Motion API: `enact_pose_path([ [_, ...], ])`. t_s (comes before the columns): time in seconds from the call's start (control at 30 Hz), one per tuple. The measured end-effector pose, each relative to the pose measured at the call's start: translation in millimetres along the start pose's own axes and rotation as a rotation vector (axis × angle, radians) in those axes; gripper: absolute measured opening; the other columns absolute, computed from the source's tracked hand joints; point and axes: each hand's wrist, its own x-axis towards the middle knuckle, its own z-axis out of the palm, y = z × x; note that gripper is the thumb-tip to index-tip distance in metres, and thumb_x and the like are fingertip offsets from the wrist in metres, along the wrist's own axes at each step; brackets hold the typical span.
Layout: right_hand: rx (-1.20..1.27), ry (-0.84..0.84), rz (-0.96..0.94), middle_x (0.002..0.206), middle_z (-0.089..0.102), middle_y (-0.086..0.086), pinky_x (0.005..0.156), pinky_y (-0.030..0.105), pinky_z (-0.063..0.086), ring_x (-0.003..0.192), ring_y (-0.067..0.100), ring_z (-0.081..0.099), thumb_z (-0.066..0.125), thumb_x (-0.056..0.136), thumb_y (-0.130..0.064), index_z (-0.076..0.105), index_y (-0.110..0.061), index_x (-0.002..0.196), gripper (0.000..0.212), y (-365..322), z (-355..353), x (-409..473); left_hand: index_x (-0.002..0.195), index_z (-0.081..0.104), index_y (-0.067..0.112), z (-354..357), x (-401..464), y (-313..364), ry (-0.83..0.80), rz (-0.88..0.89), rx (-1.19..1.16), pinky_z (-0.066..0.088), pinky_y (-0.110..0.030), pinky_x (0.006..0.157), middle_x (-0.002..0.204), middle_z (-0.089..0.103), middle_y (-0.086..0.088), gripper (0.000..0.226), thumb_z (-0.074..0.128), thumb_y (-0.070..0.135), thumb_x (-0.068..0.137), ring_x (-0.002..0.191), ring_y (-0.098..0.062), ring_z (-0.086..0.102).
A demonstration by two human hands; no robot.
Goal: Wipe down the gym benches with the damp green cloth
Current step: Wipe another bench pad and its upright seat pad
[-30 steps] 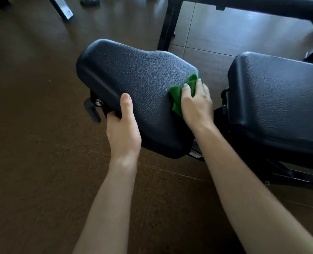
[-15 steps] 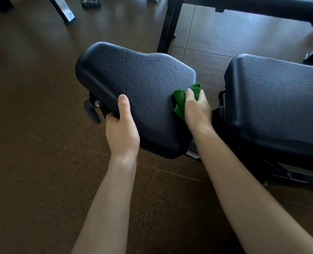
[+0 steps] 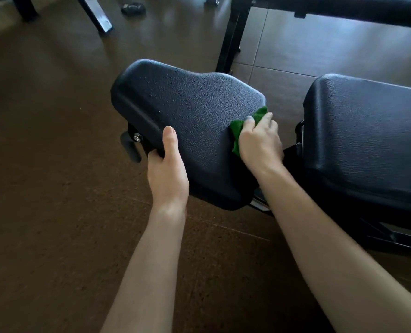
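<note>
I am seeing the left hand (image 3: pixel 167 174) gripping the near-left edge of the black textured padded seat (image 3: pixel 190 121), thumb lying straight on top, fingers wrapping underneath out of sight. The right hand (image 3: pixel 259 140) is pressing the damp green cloth (image 3: pixel 244 127) against the seat's right edge, its grip clenching the bunched fabric, most of it hiding beneath the palm. No writing is showing anywhere. The black padded backrest (image 3: pixel 368 140) is running off the right side.

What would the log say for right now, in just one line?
step: wiping seat pad | right hand: holds green cloth on pad's right edge | left hand: grips pad's left edge | back pad: untouched
</note>
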Motion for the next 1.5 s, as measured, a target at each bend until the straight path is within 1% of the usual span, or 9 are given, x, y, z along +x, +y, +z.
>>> enact_pose_path([
  [0.1, -0.16, -0.018, -0.208, 0.172, 0.008, 0.007, 0.128, 0.038, 0.002, 0.158, 0.021, 0.006, 0.025, 0.109, -0.042, 0.015, -0.011, 0.163, 0.063, 7, 7, -52, 0.126, 0.056, 0.03, 2, -2, 3, 0.029, 0.023, 0.031, 0.043, -0.033, 0.108, 0.111, 0.056, 0.019, 0.047, 0.046, 0.068, 0.098, 0.118, -0.014, 0.057],
  [0.27, -0.398, -0.016, -0.464, 0.172, 0.006, -0.002, 0.128, 0.041, -0.002, 0.158, 0.014, 0.0, 0.005, 0.099, -0.047, 0.013, -0.017, 0.164, 0.072, 4, 13, -98, 0.147, 0.052, 0.02, 3, -3, 4, 0.068, -0.016, 0.005, 0.038, -0.034, 0.11, 0.147, 0.055, -0.004, 0.059, 0.031, 0.058, 0.106, 0.132, -0.026, 0.053],
  [0.5, -0.396, -0.119, -0.587, 0.172, 0.003, -0.005, 0.128, 0.038, -0.004, 0.158, 0.011, -0.001, 0.019, 0.109, -0.043, 0.01, -0.02, 0.165, 0.061, -66, 24, 6, 0.145, 0.054, 0.033, -5, -8, 1, 0.023, -0.151, -0.091, 0.045, -0.047, 0.11, 0.137, 0.063, 0.005, 0.057, 0.039, 0.06, 0.097, 0.123, -0.023, 0.059],
  [0.73, -0.412, -0.062, -0.853, 0.17, 0.017, -0.002, 0.129, 0.044, 0.009, 0.158, 0.015, 0.01, 0.017, 0.105, -0.048, 0.023, -0.017, 0.163, 0.066, -18, 17, -77, 0.125, 0.07, 0.026, -11, -8, -1, -0.016, -0.199, -0.253, 0.052, -0.045, 0.103, 0.115, 0.077, -0.005, 0.035, 0.045, 0.033, 0.103, 0.111, -0.029, 0.071],
  [0.97, -0.476, -0.082, -1.073, 0.171, 0.018, -0.002, 0.127, 0.045, 0.013, 0.157, 0.017, 0.015, 0.027, 0.105, -0.045, 0.021, -0.016, 0.163, 0.065, -92, 45, -29, 0.105, 0.073, 0.024, -12, -11, 5, 0.023, -0.282, -0.405, 0.05, -0.046, 0.108, 0.099, 0.08, 0.002, 0.034, 0.039, 0.031, 0.108, 0.103, -0.019, 0.072],
  [1.1, -0.51, -0.091, -1.026, 0.172, 0.012, -0.003, 0.128, 0.044, 0.008, 0.158, 0.017, 0.009, 0.029, 0.107, -0.049, 0.015, -0.017, 0.164, 0.066, -121, 56, -19, 0.106, 0.07, 0.02, -15, -10, 8, 0.032, -0.323, -0.43, 0.05, -0.043, 0.106, 0.106, 0.077, -0.003, 0.035, 0.037, 0.031, 0.108, 0.11, -0.024, 0.068],
  [1.27, -0.553, -0.082, -1.143, 0.172, 0.011, 0.0, 0.127, 0.051, 0.013, 0.158, 0.022, 0.01, 0.042, 0.101, -0.032, 0.017, -0.015, 0.164, 0.07, -71, 42, -56, 0.119, 0.072, 0.011, -19, -4, 7, 0.005, -0.336, -0.528, 0.051, -0.043, 0.102, 0.116, 0.076, -0.01, 0.041, 0.036, 0.026, 0.106, 0.112, -0.031, 0.07],
  [1.4, -0.581, -0.101, -1.195, 0.172, 0.011, -0.002, 0.127, 0.05, 0.014, 0.158, 0.022, 0.011, 0.047, 0.1, -0.029, 0.018, -0.015, 0.164, 0.072, -93, 46, -44, 0.093, 0.068, 0.014, -20, -5, 6, 0.079, -0.393, -0.501, 0.049, -0.032, 0.082, 0.077, 0.073, 0.0, 0.041, 0.032, 0.029, 0.106, 0.083, -0.018, 0.067],
  [1.5, -0.668, -0.104, -1.237, 0.169, 0.022, -0.002, 0.126, 0.047, 0.014, 0.157, 0.021, 0.016, 0.044, 0.103, -0.039, 0.02, -0.016, 0.163, 0.068, -136, 60, -20, 0.107, 0.073, 0.015, -19, -11, 13, 0.049, -0.393, -0.46, 0.051, -0.038, 0.097, 0.092, 0.08, -0.003, 0.051, 0.03, 0.043, 0.107, 0.101, -0.023, 0.07],
])
